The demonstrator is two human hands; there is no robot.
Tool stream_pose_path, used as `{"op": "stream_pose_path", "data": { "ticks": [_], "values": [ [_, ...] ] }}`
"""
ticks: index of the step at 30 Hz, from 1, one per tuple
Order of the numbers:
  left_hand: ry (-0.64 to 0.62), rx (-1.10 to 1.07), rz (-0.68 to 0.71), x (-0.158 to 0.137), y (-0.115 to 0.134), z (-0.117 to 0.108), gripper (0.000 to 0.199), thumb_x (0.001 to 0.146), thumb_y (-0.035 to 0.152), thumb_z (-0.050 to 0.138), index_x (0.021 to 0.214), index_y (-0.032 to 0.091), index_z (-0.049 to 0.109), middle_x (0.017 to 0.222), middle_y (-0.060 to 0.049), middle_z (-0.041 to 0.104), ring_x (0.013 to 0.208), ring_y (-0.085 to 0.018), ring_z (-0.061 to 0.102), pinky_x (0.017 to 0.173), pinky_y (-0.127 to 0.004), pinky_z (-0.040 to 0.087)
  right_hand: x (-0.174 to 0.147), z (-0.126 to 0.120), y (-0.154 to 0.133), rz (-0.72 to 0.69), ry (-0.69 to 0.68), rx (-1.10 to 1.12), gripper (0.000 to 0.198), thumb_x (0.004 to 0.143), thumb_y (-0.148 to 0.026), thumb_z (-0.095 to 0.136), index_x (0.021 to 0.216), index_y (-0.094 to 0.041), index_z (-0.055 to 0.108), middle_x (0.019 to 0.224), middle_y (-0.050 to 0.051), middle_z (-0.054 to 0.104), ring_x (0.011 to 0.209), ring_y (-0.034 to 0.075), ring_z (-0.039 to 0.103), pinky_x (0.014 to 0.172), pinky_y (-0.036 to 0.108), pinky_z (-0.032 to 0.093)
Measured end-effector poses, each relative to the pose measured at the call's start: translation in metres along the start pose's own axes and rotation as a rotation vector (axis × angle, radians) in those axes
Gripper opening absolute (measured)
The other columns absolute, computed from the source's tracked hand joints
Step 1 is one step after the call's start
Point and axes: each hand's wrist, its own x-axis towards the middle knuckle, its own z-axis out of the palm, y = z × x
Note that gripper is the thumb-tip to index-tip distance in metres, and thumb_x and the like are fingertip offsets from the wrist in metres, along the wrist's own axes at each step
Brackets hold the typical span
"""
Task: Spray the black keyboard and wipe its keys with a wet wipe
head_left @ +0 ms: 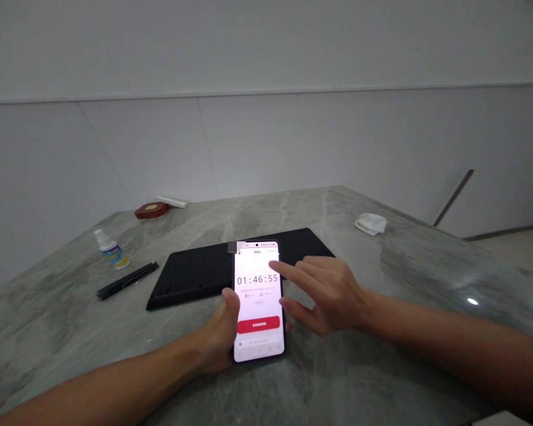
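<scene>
A smartphone (258,307) with a lit white screen is held upright in my left hand (220,331). The screen shows the timer digits 01:46:55 and a red button. My left thumb lies along the phone's left edge, and fingertips show at its right edge. My right hand (331,293) holds nothing; its index finger stretches over the upper right of the screen, with the thumb apart near the phone's right edge. Whether the index fingertip touches the glass I cannot tell. Behind the phone lies a flat black panel (195,272), like an upturned laptop, partly hidden by phone and hand.
On the grey marbled table (93,361), a small spray bottle (113,251) and a slim black bar (127,281) lie at left. Farther back are a reddish-brown case (151,210) and a white strip (172,202). A crumpled white cloth (371,223) lies at right. A wall stands behind.
</scene>
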Motion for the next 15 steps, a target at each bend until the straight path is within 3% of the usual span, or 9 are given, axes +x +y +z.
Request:
{"op": "stream_pose_path", "data": {
  "ticks": [2, 3, 5, 7, 9, 11, 15],
  "values": [
    [-0.025, 0.020, -0.011, 0.001, 0.000, -0.001, 0.104, 0.051, 0.084, 0.057, 0.124, 0.010, 0.058, 0.109, -0.025, 0.066, 0.101, -0.042, 0.063, 0.089, -0.052, 0.048, 0.005, -0.004, -0.002, 0.075, 0.005, -0.072, 0.052, 0.087, -0.044, 0.051, 0.126, -0.010, 0.052, 0.099, 0.015, 0.063, 0.088, 0.026, 0.058, 0.072, 0.040, 0.048],
    [-0.038, 0.030, -0.012, 0.001, -0.001, 0.000, 0.105, 0.052, 0.085, 0.056, 0.127, 0.011, 0.056, 0.111, -0.025, 0.066, 0.104, -0.042, 0.062, 0.091, -0.053, 0.046, 0.007, -0.005, -0.004, 0.098, 0.000, -0.094, 0.055, 0.087, -0.047, 0.051, 0.129, -0.011, 0.051, 0.116, 0.019, 0.058, 0.105, 0.031, 0.054, 0.083, 0.047, 0.046],
    [-0.071, 0.040, 0.001, 0.002, 0.000, 0.002, 0.106, 0.054, 0.085, 0.054, 0.132, 0.014, 0.052, 0.120, -0.023, 0.062, 0.111, -0.043, 0.058, 0.096, -0.057, 0.042, 0.012, -0.005, -0.007, 0.111, -0.048, -0.103, 0.064, 0.087, -0.053, 0.047, 0.137, -0.013, 0.044, 0.140, 0.019, 0.043, 0.129, 0.039, 0.035, 0.099, 0.057, 0.034],
    [-0.124, 0.041, 0.025, 0.002, 0.000, 0.005, 0.103, 0.058, 0.085, 0.051, 0.135, 0.017, 0.049, 0.129, -0.021, 0.057, 0.118, -0.042, 0.053, 0.102, -0.058, 0.037, 0.016, -0.003, -0.011, 0.097, -0.125, -0.087, 0.071, 0.089, -0.059, 0.041, 0.144, -0.014, 0.034, 0.149, 0.014, 0.035, 0.139, 0.039, 0.018, 0.108, 0.060, 0.021],
    [-0.178, 0.046, 0.049, 0.002, 0.001, 0.007, 0.100, 0.062, 0.085, 0.047, 0.136, 0.018, 0.048, 0.133, -0.019, 0.054, 0.122, -0.040, 0.050, 0.105, -0.058, 0.033, 0.019, -0.002, -0.012, 0.080, -0.176, -0.061, 0.077, 0.089, -0.063, 0.036, 0.147, -0.013, 0.028, 0.150, 0.012, 0.035, 0.142, 0.038, 0.011, 0.111, 0.061, 0.010],
    [-0.196, 0.053, 0.064, 0.002, 0.001, 0.008, 0.098, 0.065, 0.085, 0.045, 0.136, 0.017, 0.049, 0.132, -0.018, 0.055, 0.122, -0.040, 0.051, 0.105, -0.059, 0.032, 0.020, -0.002, -0.012, 0.052, -0.165, -0.021, 0.075, 0.090, -0.063, 0.035, 0.144, -0.012, 0.032, 0.145, 0.012, 0.044, 0.142, 0.037, 0.012, 0.111, 0.061, 0.004],
    [-0.139, 0.042, 0.076, 0.001, -0.001, 0.005, 0.098, 0.065, 0.084, 0.048, 0.131, 0.012, 0.053, 0.121, -0.022, 0.061, 0.113, -0.042, 0.056, 0.100, -0.061, 0.037, 0.014, -0.005, -0.010, -0.155, 0.043, 0.078, 0.045, 0.088, -0.041, 0.046, 0.120, -0.011, 0.057, 0.112, 0.009, 0.068, 0.127, 0.031, 0.044, 0.111, 0.058, 0.013]
  ]
}}
